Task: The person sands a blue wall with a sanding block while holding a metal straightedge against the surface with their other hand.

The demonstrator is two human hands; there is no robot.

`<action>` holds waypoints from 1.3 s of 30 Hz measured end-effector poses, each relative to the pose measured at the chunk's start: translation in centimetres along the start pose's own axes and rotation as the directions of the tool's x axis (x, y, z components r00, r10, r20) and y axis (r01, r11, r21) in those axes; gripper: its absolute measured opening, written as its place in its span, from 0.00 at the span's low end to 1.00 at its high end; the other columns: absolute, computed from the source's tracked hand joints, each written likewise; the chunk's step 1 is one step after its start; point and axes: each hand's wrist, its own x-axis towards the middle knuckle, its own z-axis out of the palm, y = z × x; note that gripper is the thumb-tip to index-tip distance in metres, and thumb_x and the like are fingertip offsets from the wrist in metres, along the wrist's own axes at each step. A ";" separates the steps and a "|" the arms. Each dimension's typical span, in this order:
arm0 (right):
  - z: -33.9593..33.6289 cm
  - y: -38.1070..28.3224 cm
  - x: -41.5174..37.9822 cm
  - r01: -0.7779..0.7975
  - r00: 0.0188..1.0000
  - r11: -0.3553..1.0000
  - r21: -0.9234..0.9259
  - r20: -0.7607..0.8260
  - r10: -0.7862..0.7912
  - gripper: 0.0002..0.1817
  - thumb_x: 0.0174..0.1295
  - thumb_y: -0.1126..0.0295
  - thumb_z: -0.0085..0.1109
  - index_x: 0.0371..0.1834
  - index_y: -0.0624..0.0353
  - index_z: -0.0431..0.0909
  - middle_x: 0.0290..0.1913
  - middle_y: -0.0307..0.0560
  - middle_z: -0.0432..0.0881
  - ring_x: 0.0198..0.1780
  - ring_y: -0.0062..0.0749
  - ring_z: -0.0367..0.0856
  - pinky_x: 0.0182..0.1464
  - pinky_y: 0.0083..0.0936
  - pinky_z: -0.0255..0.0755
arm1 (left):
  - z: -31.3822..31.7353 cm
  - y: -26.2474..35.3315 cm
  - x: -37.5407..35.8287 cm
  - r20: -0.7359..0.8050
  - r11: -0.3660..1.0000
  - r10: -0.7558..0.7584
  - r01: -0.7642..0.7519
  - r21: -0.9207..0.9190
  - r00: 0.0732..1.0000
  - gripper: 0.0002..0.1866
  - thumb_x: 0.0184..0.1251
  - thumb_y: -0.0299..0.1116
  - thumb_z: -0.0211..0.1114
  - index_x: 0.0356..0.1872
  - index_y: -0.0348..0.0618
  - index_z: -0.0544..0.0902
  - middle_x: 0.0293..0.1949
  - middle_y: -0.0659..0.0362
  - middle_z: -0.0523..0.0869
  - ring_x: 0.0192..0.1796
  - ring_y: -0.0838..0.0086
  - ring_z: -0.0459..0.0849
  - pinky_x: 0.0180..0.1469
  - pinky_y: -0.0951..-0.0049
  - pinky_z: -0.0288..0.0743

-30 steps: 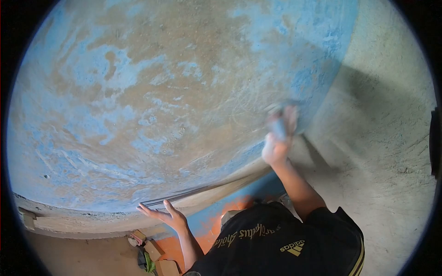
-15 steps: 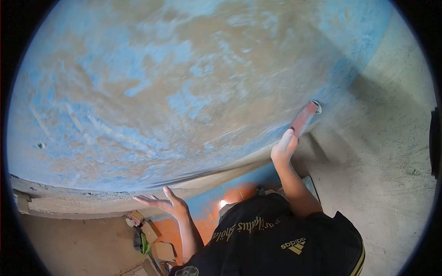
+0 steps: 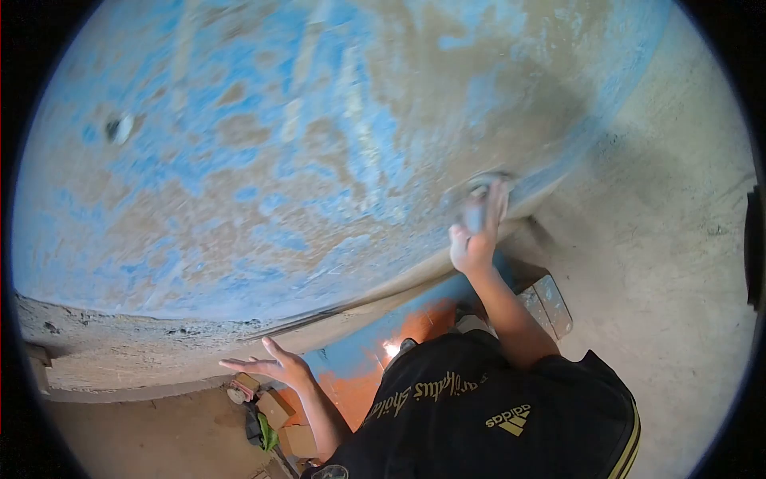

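Observation:
My right hand (image 3: 477, 239) is pressed up against a large curved surface (image 3: 239, 207) with patchy blue paint and grey-brown filler. Under its fingers is a folded piece of sandpaper (image 3: 481, 191), mostly covered and smeared by motion; its reddish face showed a moment ago. Pale dust coats the thumb and fingers. Lower down, my left hand (image 3: 275, 367) is raised near the surface's bottom edge, fingers spread, thumb up, holding nothing.
A rough pale wall (image 3: 654, 239) runs along the right. Below me is an orange and blue surface (image 3: 351, 391) with a bright glare. Cardboard boxes (image 3: 275, 407) and a green cloth-like item (image 3: 267, 435) lie at lower left. A speckled box (image 3: 546, 307) stands beside my right arm.
My right hand has moved left with the sandpaper and turned so its fingers lie over it. The view has shifted across the painted surface. My left hand stays spread.

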 end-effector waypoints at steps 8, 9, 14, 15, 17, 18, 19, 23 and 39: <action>1.8 -7.0 1.5 -0.122 0.987 0.992 0.018 -0.106 0.123 0.36 0.69 0.54 0.57 0.77 0.62 0.68 0.81 0.71 0.57 0.82 0.74 0.49 0.79 0.71 0.36 | -1.3 -5.2 4.0 -0.040 0.998 0.058 -0.058 -0.011 0.998 0.52 0.79 0.52 0.60 0.84 0.36 0.36 0.84 0.36 0.37 0.86 0.48 0.39 0.84 0.46 0.36; 2.8 -7.1 1.0 -0.132 0.981 0.990 0.054 -0.135 0.138 0.34 0.69 0.55 0.56 0.75 0.62 0.70 0.80 0.70 0.59 0.82 0.73 0.50 0.79 0.71 0.37 | -1.4 -5.5 4.1 -0.024 0.998 0.048 -0.049 -0.035 0.999 0.52 0.79 0.52 0.60 0.84 0.36 0.36 0.84 0.36 0.37 0.86 0.48 0.38 0.84 0.46 0.36; 3.3 -9.3 -1.0 0.087 0.996 0.996 -0.028 0.007 -0.087 0.29 0.69 0.64 0.53 0.72 0.65 0.73 0.77 0.67 0.64 0.81 0.72 0.54 0.79 0.66 0.40 | -2.3 -6.9 4.2 0.054 0.996 0.068 -0.065 -0.062 0.996 0.51 0.80 0.53 0.58 0.84 0.38 0.35 0.84 0.37 0.35 0.86 0.47 0.36 0.83 0.45 0.36; 3.1 -9.7 -1.0 0.122 0.992 0.991 -0.054 0.043 -0.119 0.29 0.68 0.65 0.53 0.72 0.65 0.74 0.77 0.66 0.65 0.81 0.72 0.54 0.79 0.66 0.41 | -2.5 -7.6 4.4 0.063 0.996 0.087 -0.085 -0.031 0.994 0.51 0.80 0.53 0.58 0.85 0.39 0.35 0.84 0.37 0.35 0.86 0.47 0.36 0.83 0.44 0.35; 4.6 -10.7 -0.1 -0.086 0.986 0.993 0.084 -0.136 0.096 0.29 0.69 0.59 0.56 0.71 0.58 0.76 0.74 0.65 0.69 0.80 0.69 0.56 0.78 0.68 0.41 | -2.8 -8.3 4.5 0.091 0.995 0.090 -0.085 -0.058 0.992 0.52 0.79 0.57 0.58 0.85 0.44 0.35 0.85 0.40 0.32 0.86 0.45 0.34 0.83 0.39 0.33; 5.9 -11.8 0.6 -0.118 0.956 0.979 0.167 -0.246 0.157 0.29 0.69 0.58 0.56 0.71 0.58 0.76 0.73 0.64 0.70 0.80 0.68 0.57 0.78 0.68 0.42 | -3.0 -8.5 4.5 0.109 0.996 0.088 -0.085 -0.036 0.990 0.51 0.79 0.57 0.58 0.86 0.44 0.36 0.85 0.40 0.31 0.86 0.45 0.33 0.83 0.39 0.33; 7.2 -13.0 1.2 -0.128 0.912 0.959 0.253 -0.351 0.214 0.29 0.70 0.57 0.56 0.71 0.57 0.76 0.71 0.64 0.72 0.80 0.67 0.58 0.78 0.67 0.43 | -3.3 -8.7 4.5 0.129 0.996 0.088 -0.087 -0.014 0.988 0.51 0.79 0.57 0.57 0.86 0.45 0.36 0.85 0.39 0.31 0.86 0.44 0.33 0.82 0.39 0.33; 5.3 -15.0 -1.9 0.216 0.976 0.970 -0.107 0.067 -0.210 0.27 0.69 0.64 0.55 0.68 0.68 0.75 0.72 0.66 0.71 0.77 0.65 0.62 0.78 0.57 0.50 | -3.2 -9.2 4.5 0.168 0.996 0.087 -0.084 -0.023 0.982 0.51 0.78 0.58 0.57 0.86 0.46 0.37 0.85 0.40 0.29 0.86 0.42 0.32 0.82 0.37 0.34; 4.4 -16.7 -0.4 -0.115 0.987 0.988 0.105 0.129 0.101 0.25 0.65 0.59 0.65 0.62 0.60 0.82 0.56 0.57 0.82 0.64 0.55 0.78 0.70 0.53 0.63 | -4.1 -8.8 4.4 0.199 0.995 0.104 -0.102 -0.018 0.975 0.49 0.78 0.60 0.57 0.86 0.44 0.42 0.84 0.36 0.30 0.86 0.40 0.33 0.82 0.36 0.36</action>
